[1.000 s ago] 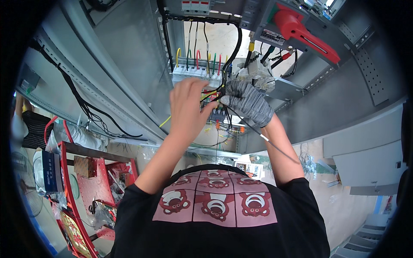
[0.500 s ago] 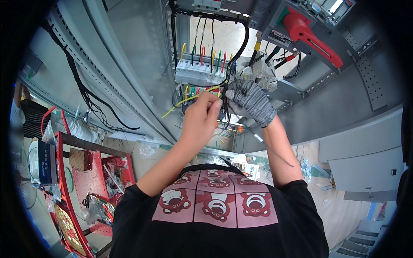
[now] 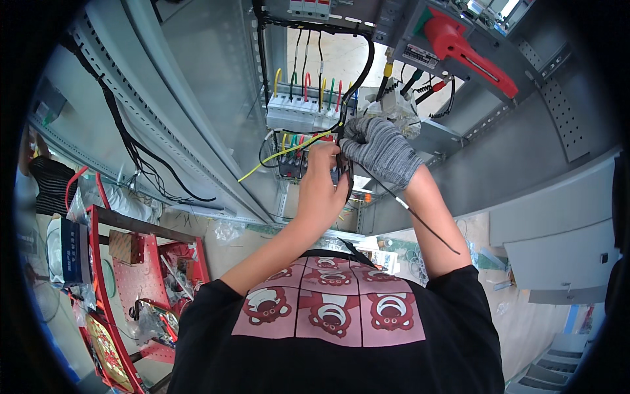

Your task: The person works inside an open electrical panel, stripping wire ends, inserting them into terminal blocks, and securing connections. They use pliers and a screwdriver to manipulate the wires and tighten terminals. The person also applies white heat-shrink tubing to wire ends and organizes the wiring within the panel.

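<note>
My bare left hand point(image 3: 320, 184) is closed round a bundle of black wires point(image 3: 346, 172) inside the open metal cabinet. Close against it, my right hand point(image 3: 384, 152), in a grey knitted glove, grips the same bundle higher up; its fingertips are partly hidden. One loose black wire point(image 3: 426, 224) with a white sleeve trails from the bundle over my right forearm. A yellow-green wire point(image 3: 275, 156) sticks out to the left, passing above my left hand. Just beyond my hands sits a row of white circuit breakers point(image 3: 298, 113) with coloured wires; a second row of devices point(image 3: 289, 169) is partly hidden by my left hand.
A red switch handle point(image 3: 469, 54) juts out at upper right, near thick black cables point(image 3: 410, 84). Another black wire harness point(image 3: 121, 128) hangs along the left frame. A red trolley point(image 3: 141, 262) with boxes and tools stands at lower left. Part of another person point(image 3: 52, 184) shows at far left.
My left hand has turned more upright and moved slightly right along the bundle. The yellow-green wire's free end has shifted left, and the loose black wire now reaches further over my right forearm.
</note>
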`<state>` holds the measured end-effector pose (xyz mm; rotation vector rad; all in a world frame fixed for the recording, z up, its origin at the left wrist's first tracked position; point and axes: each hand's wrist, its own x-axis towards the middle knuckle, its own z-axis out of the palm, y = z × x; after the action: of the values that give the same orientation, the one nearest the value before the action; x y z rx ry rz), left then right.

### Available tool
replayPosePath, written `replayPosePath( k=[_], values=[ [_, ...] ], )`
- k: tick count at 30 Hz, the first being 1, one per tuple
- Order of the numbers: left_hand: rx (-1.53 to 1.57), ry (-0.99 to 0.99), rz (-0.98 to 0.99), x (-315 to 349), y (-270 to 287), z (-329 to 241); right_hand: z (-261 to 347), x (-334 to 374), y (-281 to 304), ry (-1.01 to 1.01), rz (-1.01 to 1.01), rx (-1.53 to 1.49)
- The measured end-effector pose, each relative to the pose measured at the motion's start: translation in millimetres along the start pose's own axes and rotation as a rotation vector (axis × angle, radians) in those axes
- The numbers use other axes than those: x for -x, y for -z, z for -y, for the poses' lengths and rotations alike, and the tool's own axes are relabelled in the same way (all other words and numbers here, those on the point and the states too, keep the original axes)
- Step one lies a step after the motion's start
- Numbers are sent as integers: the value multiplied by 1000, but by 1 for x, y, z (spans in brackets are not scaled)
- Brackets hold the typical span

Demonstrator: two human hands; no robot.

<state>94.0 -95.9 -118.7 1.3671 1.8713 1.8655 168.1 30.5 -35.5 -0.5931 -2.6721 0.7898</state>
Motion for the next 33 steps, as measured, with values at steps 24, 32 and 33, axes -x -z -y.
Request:
replayPosePath(
  k=[24, 32, 33],
  values=[
    [346, 122, -196, -19, -30, 31, -10, -12, -12, -154, 92, -34],
    [676, 342, -111, -25, -14, 45, -17, 56, 6, -348, 132, -605],
    [727, 404, -73, -25, -9, 38, -27, 67, 12, -304, 146, -508]
  ],
)
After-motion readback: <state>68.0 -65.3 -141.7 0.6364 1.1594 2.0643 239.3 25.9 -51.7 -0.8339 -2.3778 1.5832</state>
